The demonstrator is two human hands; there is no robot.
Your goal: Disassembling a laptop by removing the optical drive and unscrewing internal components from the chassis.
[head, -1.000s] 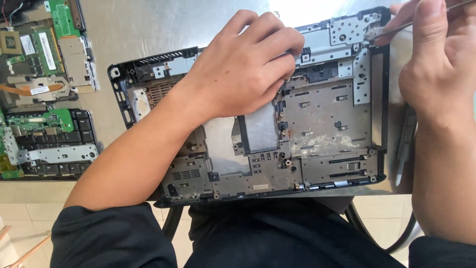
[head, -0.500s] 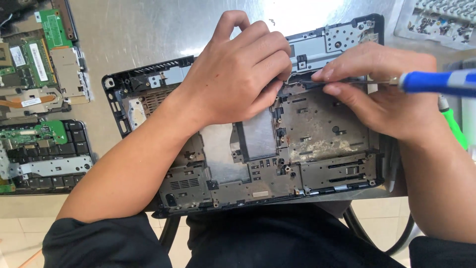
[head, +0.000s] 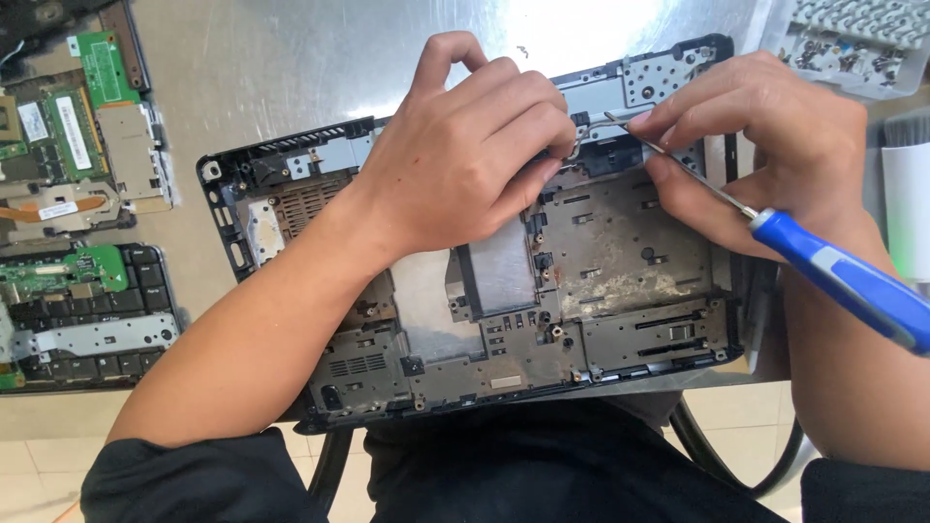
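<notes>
The right hand [head: 765,155] pinched a blue-handled screwdriver [head: 775,232], its thin shaft running toward ten o'clock and its tip at the far edge of the chassis [head: 601,261]. The left hand [head: 465,165] lay curled, fingers pressed together, on the same far edge, just at nine o'clock of the tip. Both forearms came in from six o'clock, sleeves dark. The chassis was an opened laptop base, black-rimmed, grey metal plates inside, dusty and stained, lying at the near edge of a shiny steel table [head: 291,68]. At nine o'clock of it lay a green circuit board [head: 77,145] and, nearer, a keyboard part [head: 87,310]. At one o'clock stood a pale tray [head: 852,44] of small parts. Pale floor tiles [head: 39,465] showed below the table's edge.
</notes>
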